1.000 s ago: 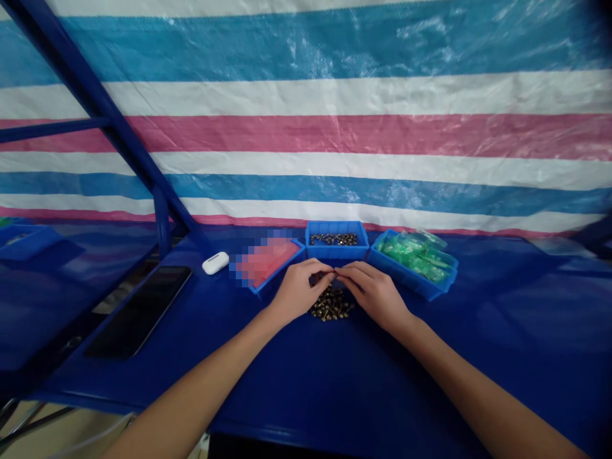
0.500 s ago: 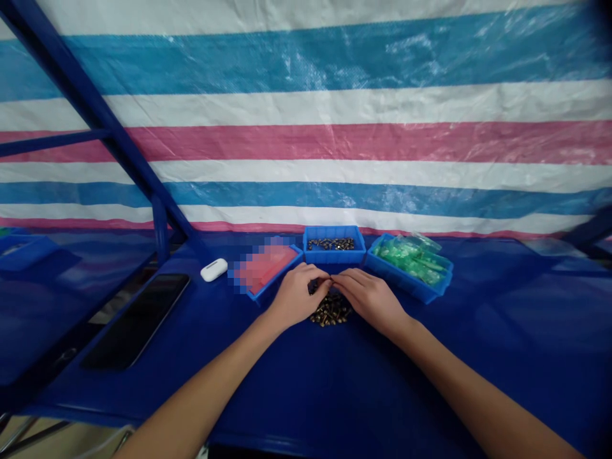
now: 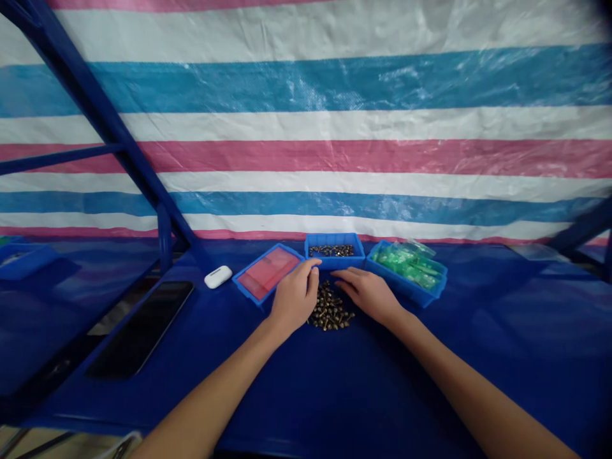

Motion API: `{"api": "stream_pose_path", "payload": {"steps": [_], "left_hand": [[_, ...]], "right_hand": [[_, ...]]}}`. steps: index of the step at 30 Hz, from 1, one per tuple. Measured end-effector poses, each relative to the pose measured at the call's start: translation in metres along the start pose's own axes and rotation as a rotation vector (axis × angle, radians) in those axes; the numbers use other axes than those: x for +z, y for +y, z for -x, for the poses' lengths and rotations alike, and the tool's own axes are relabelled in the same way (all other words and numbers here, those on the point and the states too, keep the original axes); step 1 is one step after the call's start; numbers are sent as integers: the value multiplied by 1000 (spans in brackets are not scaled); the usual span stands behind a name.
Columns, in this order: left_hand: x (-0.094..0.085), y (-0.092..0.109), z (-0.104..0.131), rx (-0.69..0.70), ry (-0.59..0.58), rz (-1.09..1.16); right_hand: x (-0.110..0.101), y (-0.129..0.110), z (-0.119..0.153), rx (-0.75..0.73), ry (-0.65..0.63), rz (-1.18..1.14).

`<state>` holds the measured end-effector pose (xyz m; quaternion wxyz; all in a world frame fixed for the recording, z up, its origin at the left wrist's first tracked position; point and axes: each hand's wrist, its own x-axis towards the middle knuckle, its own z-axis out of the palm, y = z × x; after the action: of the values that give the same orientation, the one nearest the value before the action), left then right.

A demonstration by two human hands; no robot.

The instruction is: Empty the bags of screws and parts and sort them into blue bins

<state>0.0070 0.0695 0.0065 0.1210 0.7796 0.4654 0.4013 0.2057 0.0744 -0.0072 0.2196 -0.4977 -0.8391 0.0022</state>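
1. Head view: the left hand (image 3: 296,293) is at the left edge of the pile (image 3: 329,310), thumb and forefinger near each other; whether anything sits between them, I cannot tell.
2. The right hand (image 3: 370,294) reaches in from the other side, its fingers stretched toward the pile's upper right edge. I cannot tell whether they grip a piece.
3. The two hands are apart, with a gap between their fingertips.
4. The pile, small brass-coloured metal pieces, lies loose on the blue table (image 3: 325,395), between and below the hands.
5. Behind it stands the middle bin (image 3: 335,262), holding more small metal pieces (image 3: 331,250).
6. The left bin (image 3: 247,294), set at a slant, holds flat red packets (image 3: 269,273); the left hand is just beside it.
7. The right bin (image 3: 411,289), also slanted, holds green packets (image 3: 406,264).
8. Farther left lie a white case (image 3: 218,276) and a dark phone (image 3: 143,328).
9. A striped sheet (image 3: 335,153) hangs behind the table.
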Motion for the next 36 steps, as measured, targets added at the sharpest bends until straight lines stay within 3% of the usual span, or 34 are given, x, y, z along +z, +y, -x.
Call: {"api": "stream_pose_path", "payload": {"steps": [5,10,14,16,20,22,28,32,36], "left_hand": [[4,-3,1,8,-44,-12],[4,-4,1,-5,-68,-13],[5,-3,2,-18,-84,-16],[5,-3,2,-23,-89,-20],[6,-3,2,-21,-95,-34],[6,-3,2,-19,-94,-37],[6,-4,2,5,-75,-32],[6,-4,2,-5,-82,-38],[6,-4,2,-6,-79,-34]], "right_hand": [[4,-1,-2,-120,-68,-23],[5,5,2,-40,4,-57],[-4,7,5,-6,0,-220],[-9,6,1,-2,88,-308],[-11,5,-9,93,387,-288],[-6,4,-8,85,419,-237],[9,-9,4,-123,301,-129],[11,-12,-1,-173,87,-84],[13,-7,-3,-134,36,-98]]}}
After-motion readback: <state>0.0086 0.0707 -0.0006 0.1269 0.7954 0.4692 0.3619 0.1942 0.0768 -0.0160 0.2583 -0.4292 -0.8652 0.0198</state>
